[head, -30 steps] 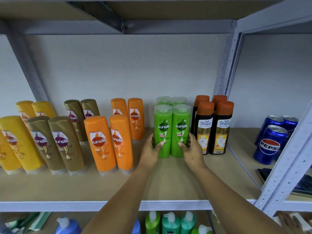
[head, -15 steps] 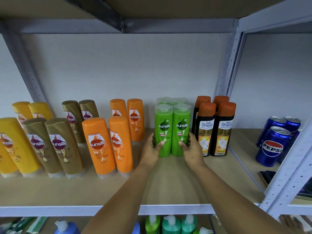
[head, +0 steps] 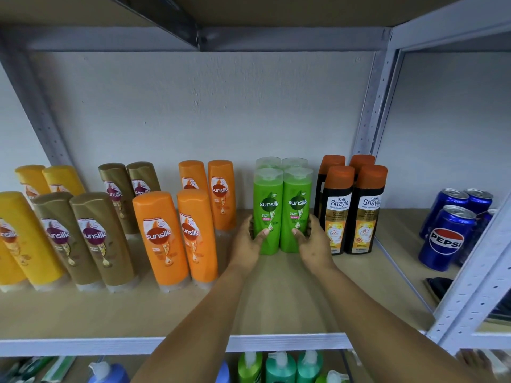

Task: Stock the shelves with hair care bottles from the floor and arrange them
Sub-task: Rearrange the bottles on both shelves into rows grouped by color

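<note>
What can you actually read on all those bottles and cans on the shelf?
"sunsilk": front green bottles, held between the left hand and right hand.
"sunsilk": orange bottles, brown bottles; partly cut off on the yellow bottles.
"Safi Shayla": black bottles with orange caps.
"72": small badge on those black bottles.
"PEPSI": front blue can.
All smaller print is too small or blurred to read.
</note>
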